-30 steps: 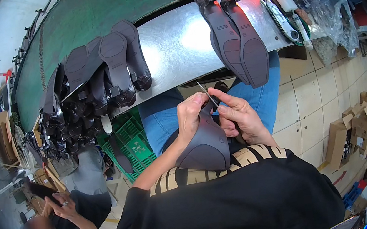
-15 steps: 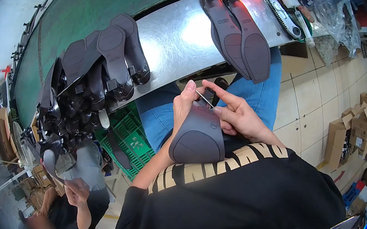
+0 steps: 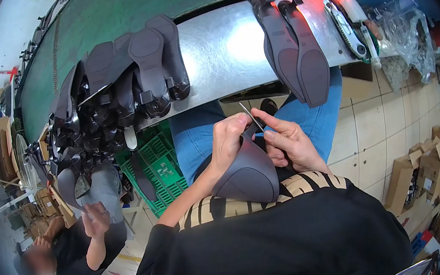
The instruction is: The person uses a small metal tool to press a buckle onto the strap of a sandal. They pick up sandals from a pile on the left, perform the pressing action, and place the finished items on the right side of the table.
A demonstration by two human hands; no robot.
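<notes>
A dark high-heeled shoe (image 3: 248, 175) lies sole-up against my lap, its toe toward me and its heel end pointing away. My left hand (image 3: 228, 141) is closed around the shoe's heel end, with the thumb close to a thin metal tool (image 3: 251, 115). My right hand (image 3: 292, 142) pinches that slender tool between thumb and index finger, its other fingers curled in. The tool's tip points away from me, beside the heel. What kind of tool it is, I cannot make out. My fingers hide part of the heel.
Two similar shoes (image 3: 310, 66) rest sole-up on the metal bench (image 3: 207, 56), near a utility knife (image 3: 345, 31). A pile of shoes (image 3: 146, 53) fills the left side. Below sits a green crate (image 3: 166, 169). Another person (image 3: 88, 252) handles a shoe at left; cardboard boxes (image 3: 427, 167) stand right.
My view has shifted slightly. The tool has swung more upright and further past the heel. My left hand has turned, its thumb folding down, and the shoe has tilted lower toward my lap.
</notes>
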